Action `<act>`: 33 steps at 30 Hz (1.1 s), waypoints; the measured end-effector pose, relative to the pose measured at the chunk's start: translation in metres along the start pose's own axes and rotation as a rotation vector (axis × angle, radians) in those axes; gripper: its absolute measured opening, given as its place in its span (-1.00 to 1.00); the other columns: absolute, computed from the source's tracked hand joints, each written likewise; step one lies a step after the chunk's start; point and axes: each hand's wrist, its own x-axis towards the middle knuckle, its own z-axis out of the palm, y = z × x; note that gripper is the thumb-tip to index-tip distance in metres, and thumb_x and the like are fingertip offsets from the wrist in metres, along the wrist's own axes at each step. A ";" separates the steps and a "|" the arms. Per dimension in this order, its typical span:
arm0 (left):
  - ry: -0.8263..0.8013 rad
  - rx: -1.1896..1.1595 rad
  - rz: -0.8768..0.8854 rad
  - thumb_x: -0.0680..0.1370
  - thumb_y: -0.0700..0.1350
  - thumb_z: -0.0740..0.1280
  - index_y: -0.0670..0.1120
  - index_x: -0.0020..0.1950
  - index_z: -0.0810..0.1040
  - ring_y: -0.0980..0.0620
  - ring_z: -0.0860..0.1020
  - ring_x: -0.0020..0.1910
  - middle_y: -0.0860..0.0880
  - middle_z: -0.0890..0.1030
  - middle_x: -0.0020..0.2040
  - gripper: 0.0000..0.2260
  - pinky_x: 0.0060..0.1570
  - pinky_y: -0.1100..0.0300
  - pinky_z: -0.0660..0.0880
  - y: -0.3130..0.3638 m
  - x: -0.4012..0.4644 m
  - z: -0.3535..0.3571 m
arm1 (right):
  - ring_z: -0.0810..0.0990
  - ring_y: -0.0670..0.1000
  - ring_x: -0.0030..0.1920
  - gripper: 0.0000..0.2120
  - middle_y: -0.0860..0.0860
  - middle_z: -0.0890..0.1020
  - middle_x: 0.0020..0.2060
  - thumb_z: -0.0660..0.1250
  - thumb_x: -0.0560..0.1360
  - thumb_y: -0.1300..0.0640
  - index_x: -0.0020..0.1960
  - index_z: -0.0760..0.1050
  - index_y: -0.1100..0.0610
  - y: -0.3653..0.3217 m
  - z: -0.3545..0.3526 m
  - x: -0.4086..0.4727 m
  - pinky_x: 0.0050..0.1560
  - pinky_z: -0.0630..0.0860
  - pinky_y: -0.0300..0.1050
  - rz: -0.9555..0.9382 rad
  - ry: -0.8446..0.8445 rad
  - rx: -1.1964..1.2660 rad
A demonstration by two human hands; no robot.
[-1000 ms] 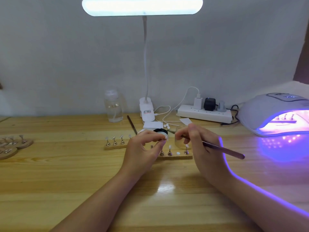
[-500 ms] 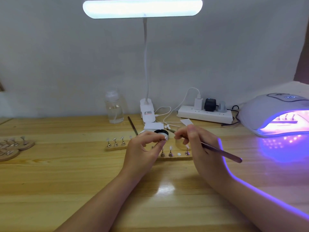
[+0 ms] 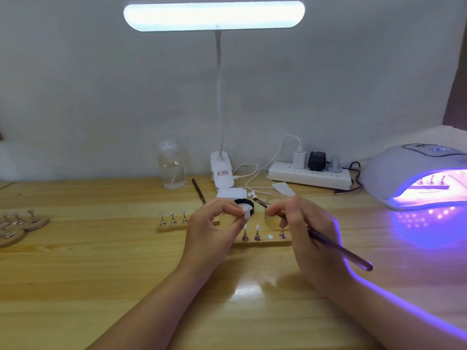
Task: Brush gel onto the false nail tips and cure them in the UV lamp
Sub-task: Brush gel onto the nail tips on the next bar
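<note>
Nail tip (image 3: 247, 214) pinched in left hand (image 3: 212, 228), right hand (image 3: 307, 228) gripping brush (image 3: 336, 248), bristles seemingly just beside it

Desk lamp (image 3: 213, 15) (lit), clear bottle (image 3: 173, 165), power strip (image 3: 309, 176) along the wall.

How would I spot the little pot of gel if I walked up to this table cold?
Start at the white desk lamp clipped at the back of the wooden table and come straight toward the person. Just before the left hand sits the gel pot: the only round, black-rimmed, white-filled thing among the wooden strips.
</note>
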 end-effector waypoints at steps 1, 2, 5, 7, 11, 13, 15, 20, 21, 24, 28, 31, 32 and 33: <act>0.000 0.013 0.002 0.34 -0.24 0.48 0.06 -0.34 0.56 0.25 0.55 -0.20 0.21 0.60 -0.29 -0.79 -0.11 0.32 0.44 0.000 0.000 0.000 | 0.53 -0.21 -0.25 -0.68 -0.14 0.60 -0.29 0.05 0.52 0.04 -0.21 0.55 0.04 0.000 0.001 0.000 -0.24 0.43 -0.32 -0.015 -0.006 -0.024; 0.001 0.024 0.003 0.34 -0.23 0.49 0.06 -0.35 0.56 0.24 0.55 -0.21 0.22 0.61 -0.31 -0.78 -0.11 0.34 0.43 0.000 0.001 0.000 | 0.54 -0.20 -0.24 -0.66 -0.15 0.60 -0.28 0.05 0.52 0.04 -0.20 0.57 0.06 0.000 0.001 -0.001 -0.23 0.45 -0.30 -0.020 -0.014 -0.036; -0.001 0.032 -0.004 0.34 -0.24 0.49 0.09 -0.34 0.56 0.25 0.55 -0.22 0.23 0.61 -0.31 -0.76 -0.09 0.28 0.45 -0.001 0.000 -0.001 | 0.54 -0.24 -0.26 -0.62 -0.17 0.60 -0.32 0.05 0.53 0.03 -0.23 0.59 0.11 0.001 0.001 -0.003 -0.24 0.45 -0.32 -0.030 -0.061 -0.034; -0.007 0.028 -0.017 0.34 -0.24 0.49 0.10 -0.35 0.56 0.24 0.55 -0.22 0.23 0.61 -0.31 -0.75 -0.09 0.23 0.45 0.001 0.000 -0.001 | 0.55 -0.20 -0.35 -0.56 -0.09 0.60 -0.41 0.05 0.54 0.02 -0.32 0.59 0.16 0.002 0.001 -0.004 -0.29 0.44 -0.32 -0.005 -0.080 0.039; -0.009 0.031 -0.020 0.33 -0.24 0.49 0.10 -0.35 0.57 0.26 0.55 -0.24 0.19 0.61 -0.33 -0.76 -0.12 0.29 0.45 0.001 0.000 -0.001 | 0.56 -0.20 -0.29 -0.60 -0.15 0.61 -0.35 0.04 0.54 -0.02 -0.25 0.59 0.06 0.002 0.000 -0.002 -0.25 0.45 -0.30 0.017 -0.011 0.040; -0.013 0.018 -0.022 0.33 -0.25 0.49 0.08 -0.34 0.58 0.24 0.55 -0.24 0.15 0.61 -0.35 -0.77 -0.11 0.24 0.48 0.000 0.000 -0.001 | 0.57 -0.19 -0.24 -0.63 -0.19 0.61 -0.32 0.04 0.53 -0.07 -0.23 0.57 -0.01 0.002 0.001 -0.001 -0.21 0.47 -0.26 0.047 -0.025 0.013; -0.012 0.002 -0.032 0.33 -0.26 0.48 0.08 -0.35 0.58 0.22 0.55 -0.25 0.14 0.61 -0.35 -0.76 -0.15 0.14 0.51 0.001 0.000 -0.001 | 0.59 -0.14 -0.34 -0.59 -0.12 0.62 -0.41 0.05 0.51 -0.11 -0.31 0.58 0.01 0.002 0.003 -0.002 -0.26 0.47 -0.26 0.115 -0.026 0.120; -0.010 0.007 -0.044 0.33 -0.24 0.49 0.10 -0.36 0.58 0.20 0.55 -0.25 0.17 0.61 -0.34 -0.76 -0.14 -0.02 0.52 0.001 0.000 0.000 | 0.56 -0.17 -0.31 -0.62 -0.13 0.61 -0.37 0.04 0.53 -0.07 -0.25 0.56 -0.01 0.001 0.004 -0.001 -0.25 0.43 -0.34 0.076 -0.017 0.108; -0.012 0.004 -0.047 0.33 -0.24 0.49 0.10 -0.36 0.58 0.20 0.55 -0.25 0.16 0.61 -0.33 -0.76 -0.13 -0.05 0.52 0.001 0.000 0.000 | 0.56 -0.17 -0.29 -0.62 -0.13 0.61 -0.36 0.04 0.53 -0.09 -0.25 0.56 -0.01 0.001 0.004 -0.001 -0.24 0.42 -0.35 0.091 -0.030 0.103; -0.017 -0.005 -0.067 0.34 -0.24 0.49 0.10 -0.35 0.59 0.16 0.55 -0.23 0.14 0.62 -0.31 -0.77 -0.14 -0.16 0.52 0.003 -0.001 0.000 | 0.57 -0.12 -0.41 -0.57 -0.04 0.62 -0.45 0.07 0.50 -0.14 -0.34 0.58 0.01 0.001 0.005 -0.003 -0.31 0.45 -0.28 0.159 -0.013 0.223; -0.015 0.009 -0.070 0.33 -0.24 0.49 0.09 -0.36 0.59 0.18 0.55 -0.24 0.12 0.60 -0.35 -0.77 -0.11 -0.16 0.51 0.003 -0.001 -0.001 | 0.54 -0.16 -0.34 -0.64 -0.08 0.62 -0.34 0.04 0.52 -0.08 -0.28 0.54 -0.04 0.000 0.005 -0.001 -0.28 0.40 -0.38 0.097 -0.030 0.129; -0.022 0.005 -0.073 0.34 -0.24 0.49 0.07 -0.35 0.59 0.17 0.54 -0.24 0.10 0.60 -0.34 -0.78 -0.12 -0.17 0.51 0.005 -0.002 0.000 | 0.54 -0.15 -0.41 -0.60 -0.05 0.61 -0.43 0.07 0.49 -0.14 -0.34 0.55 -0.01 0.000 0.005 -0.002 -0.31 0.40 -0.37 0.168 -0.028 0.209; -0.021 0.002 -0.076 0.34 -0.24 0.49 0.06 -0.35 0.59 0.16 0.55 -0.23 0.10 0.60 -0.34 -0.79 -0.12 -0.18 0.50 0.005 -0.001 0.000 | 0.53 -0.13 -0.45 -0.58 -0.03 0.59 -0.48 0.08 0.48 -0.14 -0.37 0.55 0.01 0.000 0.005 -0.002 -0.34 0.40 -0.35 0.173 -0.012 0.240; -0.020 0.002 -0.078 0.34 -0.24 0.49 0.06 -0.35 0.59 0.15 0.55 -0.23 0.09 0.60 -0.33 -0.79 -0.12 -0.19 0.50 0.005 -0.001 0.001 | 0.52 -0.13 -0.46 -0.58 -0.02 0.58 -0.49 0.07 0.49 -0.12 -0.38 0.55 0.01 0.000 0.004 -0.002 -0.35 0.39 -0.34 0.157 0.003 0.248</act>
